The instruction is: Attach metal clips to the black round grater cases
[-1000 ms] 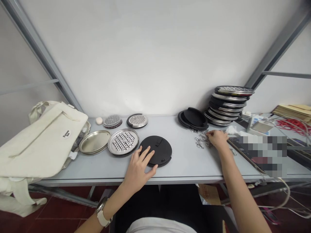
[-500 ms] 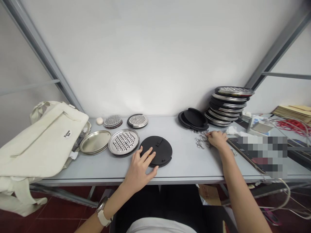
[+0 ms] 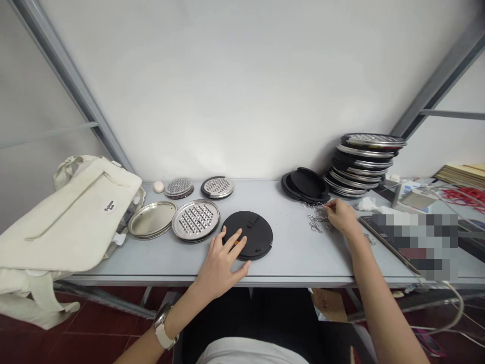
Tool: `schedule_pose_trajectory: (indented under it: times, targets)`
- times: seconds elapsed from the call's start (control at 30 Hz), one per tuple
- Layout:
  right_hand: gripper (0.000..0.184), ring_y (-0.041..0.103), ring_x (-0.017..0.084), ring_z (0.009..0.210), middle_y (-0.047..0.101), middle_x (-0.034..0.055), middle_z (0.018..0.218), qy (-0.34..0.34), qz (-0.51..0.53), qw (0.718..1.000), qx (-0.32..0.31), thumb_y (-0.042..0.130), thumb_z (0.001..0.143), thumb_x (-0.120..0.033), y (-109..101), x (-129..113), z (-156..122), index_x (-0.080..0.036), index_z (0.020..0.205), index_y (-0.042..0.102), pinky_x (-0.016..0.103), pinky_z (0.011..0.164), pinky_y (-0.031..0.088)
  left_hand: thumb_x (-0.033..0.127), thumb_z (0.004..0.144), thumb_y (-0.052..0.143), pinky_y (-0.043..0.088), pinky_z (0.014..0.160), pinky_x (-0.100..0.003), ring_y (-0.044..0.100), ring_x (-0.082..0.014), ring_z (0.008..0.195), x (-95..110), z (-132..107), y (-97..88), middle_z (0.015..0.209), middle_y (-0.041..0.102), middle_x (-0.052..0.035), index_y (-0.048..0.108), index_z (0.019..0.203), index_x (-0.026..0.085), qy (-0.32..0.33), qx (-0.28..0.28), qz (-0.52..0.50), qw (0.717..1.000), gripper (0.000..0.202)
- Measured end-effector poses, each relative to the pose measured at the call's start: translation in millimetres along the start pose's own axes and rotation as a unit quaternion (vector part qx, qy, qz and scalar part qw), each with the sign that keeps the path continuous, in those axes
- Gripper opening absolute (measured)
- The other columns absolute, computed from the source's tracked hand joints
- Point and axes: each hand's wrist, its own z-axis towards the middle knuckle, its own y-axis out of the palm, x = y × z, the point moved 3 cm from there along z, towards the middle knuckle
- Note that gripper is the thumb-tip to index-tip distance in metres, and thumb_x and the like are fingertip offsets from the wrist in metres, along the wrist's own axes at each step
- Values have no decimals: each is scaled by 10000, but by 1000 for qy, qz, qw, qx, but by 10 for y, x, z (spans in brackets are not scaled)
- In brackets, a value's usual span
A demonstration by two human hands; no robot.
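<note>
My left hand [image 3: 222, 260] rests with spread fingers on a round black plastic disc [image 3: 252, 230] at the front of the table. The disc has a small rectangular latch-like feature and a dark oval slot; a bit of orange shows between my fingers. Over a loose pile of small bent metal wire clips [image 3: 315, 222] at the right, my right hand [image 3: 342, 216] is pinched on one wire clip [image 3: 320, 205], which is partly hidden. Left of the disc lies a round metal grater plate [image 3: 195, 220], beside a stack of plain round metal plates [image 3: 152, 218].
Black round trays [image 3: 306, 184] lie behind the clips, beside a tall stack of round graters [image 3: 366, 164]. Two smaller grater stacks and a pale egg-shaped object [image 3: 158, 187] sit along the wall. A cream bag [image 3: 71, 217] covers the left end; a tablet-like device [image 3: 390, 242] lies right.
My right hand has risen slightly from the pile, with a wire clip now showing at its fingertips. My left hand stays on the disc. The whole view has shifted slightly.
</note>
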Motion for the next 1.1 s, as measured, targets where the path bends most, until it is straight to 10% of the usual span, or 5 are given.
schedule_pose_trajectory:
  times: [0.53,0.83,1.1]
  targets:
    - [338,648,246,835,733,81,895,-117,209,967,-83,480,870,-418,-77,-662,-330,-201,937,731,359,774,488,334,871,588,357,1038,-553,262,-383,1383,16,-2,-19,1468,423,-77,456,1402,211,8,-30,7,999,561]
    - [395,624,190,763,682,36,761,-96,459,826,-312,656,771,-587,-15,-1456,-767,-192,757,652,335,786,493,348,856,601,340,1046,-591,201,-396,1409,28,4,-38,1495,383,-61,395,1441,233,28,-71,-14,997,630]
    - [380,659,210,781,694,47,752,-110,486,817,-289,702,749,-554,28,-1569,-814,-213,717,537,375,798,523,338,857,608,338,1057,-574,194,-382,1414,49,10,-60,1488,397,-45,410,1428,246,51,-78,-31,995,611]
